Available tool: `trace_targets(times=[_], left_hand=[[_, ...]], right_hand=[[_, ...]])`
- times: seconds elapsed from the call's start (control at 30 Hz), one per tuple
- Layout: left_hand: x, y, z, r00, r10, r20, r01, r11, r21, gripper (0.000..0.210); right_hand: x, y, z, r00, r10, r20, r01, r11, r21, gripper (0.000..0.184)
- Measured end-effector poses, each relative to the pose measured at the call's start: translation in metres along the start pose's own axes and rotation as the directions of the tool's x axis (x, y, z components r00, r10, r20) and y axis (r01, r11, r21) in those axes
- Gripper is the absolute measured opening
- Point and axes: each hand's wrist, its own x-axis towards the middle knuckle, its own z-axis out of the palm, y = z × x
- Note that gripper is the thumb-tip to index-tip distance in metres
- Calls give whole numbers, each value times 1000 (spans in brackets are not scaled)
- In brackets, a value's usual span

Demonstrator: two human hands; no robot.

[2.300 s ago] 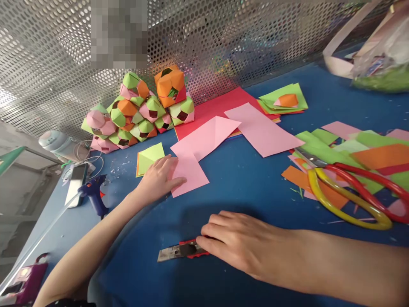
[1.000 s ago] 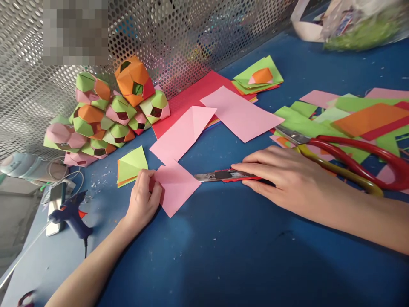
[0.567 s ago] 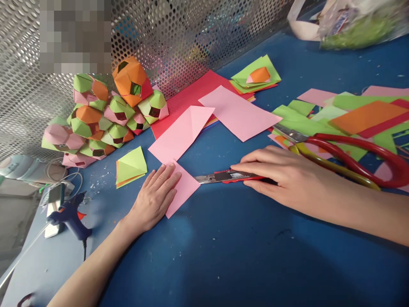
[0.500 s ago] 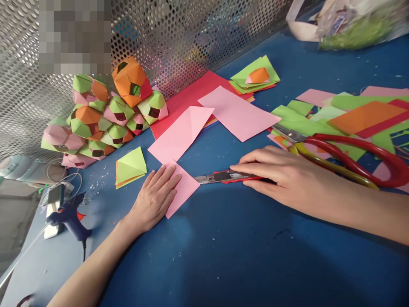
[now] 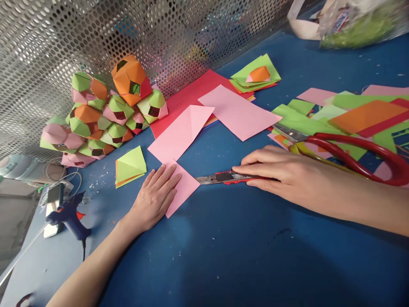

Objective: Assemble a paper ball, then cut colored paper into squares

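My left hand [image 5: 156, 197] lies flat with its fingers stretched over a folded pink paper [image 5: 185, 187], pressing it on the blue table. From the right, my right hand [image 5: 271, 168] grips a red and black utility knife [image 5: 230, 176]. Its metal blade points left, and the tip meets the right corner of the pink paper or slips just under it; I cannot tell which. Beyond the hands lie a creased pink strip [image 5: 183, 132] and a wider pink sheet [image 5: 241, 113]. Large scissors [image 5: 338, 149] with red handles rest partly behind my right wrist.
Folded paper balls [image 5: 118, 106] are heaped against a perforated metal screen [image 5: 191, 38]. A blue glue gun [image 5: 72, 217] and a phone [image 5: 53, 209] lie at left. Small green squares [image 5: 131, 166] sit near my left hand. Coloured scraps [image 5: 364, 115] spread at right.
My right hand and the knife have shifted very slightly to the right. My left hand and the pink paper have stayed in place.
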Motion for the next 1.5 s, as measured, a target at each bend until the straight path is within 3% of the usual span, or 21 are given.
trace_targets(times=[0.13, 0.3, 1.5], left_hand=[[0, 0, 0, 1000, 6, 3, -6, 1000, 6, 45], [0, -1, 2, 1000, 10, -13, -10, 1000, 8, 45], [0, -1, 3, 1000, 1, -13, -1, 999, 32, 45]], right_hand=[[0, -1, 1, 999, -22, -37, 21, 1000, -15, 33], [0, -2, -3, 999, 6, 37, -6, 1000, 12, 31], [-1, -12, -2, 998, -35, 59, 32, 998, 56, 31]])
